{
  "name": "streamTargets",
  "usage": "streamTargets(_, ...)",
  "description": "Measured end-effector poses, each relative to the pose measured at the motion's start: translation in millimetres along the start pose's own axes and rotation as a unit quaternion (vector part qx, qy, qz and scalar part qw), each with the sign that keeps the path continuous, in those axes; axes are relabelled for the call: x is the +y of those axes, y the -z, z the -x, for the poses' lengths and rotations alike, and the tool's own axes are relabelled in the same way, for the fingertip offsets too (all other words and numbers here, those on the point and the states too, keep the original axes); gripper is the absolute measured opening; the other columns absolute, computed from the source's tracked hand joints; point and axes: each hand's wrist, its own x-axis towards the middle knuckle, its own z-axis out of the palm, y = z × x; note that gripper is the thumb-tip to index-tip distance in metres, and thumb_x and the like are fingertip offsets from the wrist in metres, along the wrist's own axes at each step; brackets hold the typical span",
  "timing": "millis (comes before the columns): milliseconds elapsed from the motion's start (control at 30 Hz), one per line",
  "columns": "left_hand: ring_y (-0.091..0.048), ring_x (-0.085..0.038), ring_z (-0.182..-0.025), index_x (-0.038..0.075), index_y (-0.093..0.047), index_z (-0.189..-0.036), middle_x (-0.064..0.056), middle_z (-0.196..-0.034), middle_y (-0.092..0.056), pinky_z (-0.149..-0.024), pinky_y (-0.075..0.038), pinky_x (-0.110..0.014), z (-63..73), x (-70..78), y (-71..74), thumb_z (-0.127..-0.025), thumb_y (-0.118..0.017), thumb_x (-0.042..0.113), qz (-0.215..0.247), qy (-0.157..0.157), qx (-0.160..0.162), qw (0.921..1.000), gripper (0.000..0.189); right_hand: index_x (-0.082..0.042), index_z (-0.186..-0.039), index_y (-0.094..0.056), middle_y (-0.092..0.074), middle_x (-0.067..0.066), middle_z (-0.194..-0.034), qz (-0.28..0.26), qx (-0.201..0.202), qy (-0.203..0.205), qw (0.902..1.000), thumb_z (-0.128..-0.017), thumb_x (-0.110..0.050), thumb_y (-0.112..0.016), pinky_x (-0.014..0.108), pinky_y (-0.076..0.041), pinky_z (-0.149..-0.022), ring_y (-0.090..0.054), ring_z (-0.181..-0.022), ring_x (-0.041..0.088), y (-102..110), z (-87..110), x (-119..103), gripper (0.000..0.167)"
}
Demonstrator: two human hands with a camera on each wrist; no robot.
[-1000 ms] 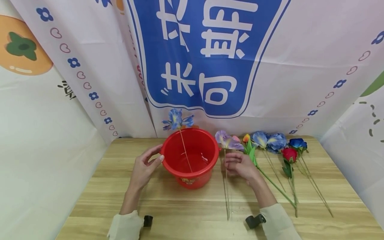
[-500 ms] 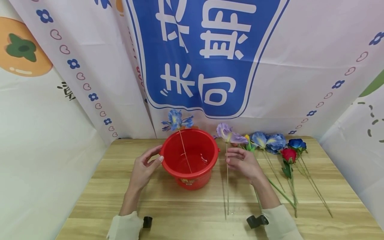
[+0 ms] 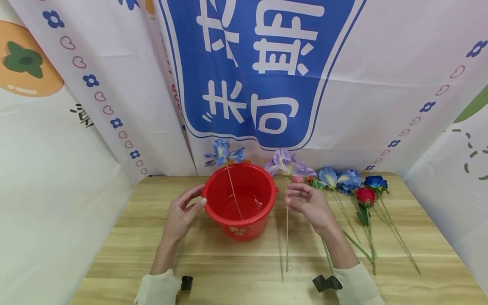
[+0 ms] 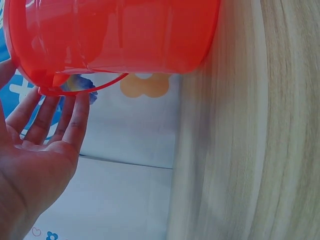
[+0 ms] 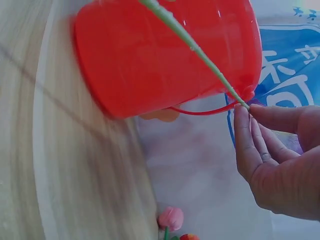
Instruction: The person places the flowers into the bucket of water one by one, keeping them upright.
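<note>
Behind the light wood-grain table [image 3: 126, 250] there hangs a white cloth [image 3: 381, 89] with a large blue panel [image 3: 245, 67] of white characters [image 3: 275, 101], and the left wall [image 3: 49, 178] shows an orange fruit print [image 3: 32, 59].

Blue panel [image 3: 248, 63] on the backdrop reads 未来可期: white characters, turned sideways, two columns running bottom to top. Red bucket [image 3: 252, 233] carries a gold label [image 3: 238, 231] on its outer wall, too small to read.
</note>
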Motion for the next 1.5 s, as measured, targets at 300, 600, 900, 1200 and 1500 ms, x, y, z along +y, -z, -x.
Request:
streamTargets(300,-0.062,-0.008,-0.127,-0.004,-0.061,-0.146,-0.025,-0.144,-0.062,-0.095,-0.061,-0.018,0.3,0.6,-0.8,-0.103,-0.069,0.004,0.008,-0.002,0.002,1.0000,0.044,0.002,-0.145,-0.059,-0.068,0.022,-0.133,0.018,0.021,0.025,0.9993,-0.097,0.000,-0.075,0.031,-0.067,-0.087,-0.077,-0.104,0.013,-1.0,6.1,-11.5,0.052)
streamTargets(600,-0.061,-0.007,-0.127,-0.003,-0.061,-0.146,-0.026,-0.145,-0.062,-0.096,-0.060,-0.017,1.0,-0.1,-1.2,-0.104,-0.069,0.006,0.004,0.003,-0.001,1.0000,0.044,0.003,-0.145,-0.059,-0.068,0.026,-0.134,0.037,0.024,0.065,0.9969,-0.098,0.000,-0.074,0.031,-0.067,-0.086,-0.077,-0.101,0.010,-5.9,1.7,-39.6,0.049)
streamTargets(900,-0.060,-0.007,-0.127,-0.003,-0.061,-0.147,-0.025,-0.146,-0.062,-0.095,-0.060,-0.016,1.4,-0.7,-0.7,-0.104,-0.068,0.005,0.004,0.000,-0.005,1.0000,0.044,-0.004,-0.146,-0.061,-0.070,0.021,-0.135,0.055,0.013,0.094,0.9940,-0.098,-0.004,-0.076,0.025,-0.066,-0.079,-0.077,-0.101,0.013,-15.6,-8.0,-82.7,0.050)
streamTargets(1200,-0.060,-0.006,-0.126,-0.003,-0.061,-0.146,-0.027,-0.146,-0.061,-0.095,-0.060,-0.016,0.6,-0.3,0.6,-0.104,-0.067,0.005,0.007,-0.011,-0.006,0.9999,0.043,-0.006,-0.147,-0.061,-0.071,0.015,-0.134,0.077,0.002,0.118,0.9900,-0.100,-0.007,-0.076,0.026,-0.067,-0.082,-0.076,-0.114,0.029,-30.3,-13.6,-118.6,0.050)
streamTargets(1500,-0.062,-0.008,-0.126,-0.005,-0.061,-0.145,-0.029,-0.144,-0.062,-0.094,-0.062,-0.019,0.6,-2.1,0.8,-0.103,-0.069,0.003,0.023,-0.015,-0.009,0.9996,0.044,-0.008,-0.143,-0.065,-0.073,0.016,-0.133,0.062,0.003,0.152,0.9865,-0.099,-0.006,-0.076,0.032,-0.067,-0.087,-0.075,-0.119,0.035,-48.2,-25.9,-138.3,0.046)
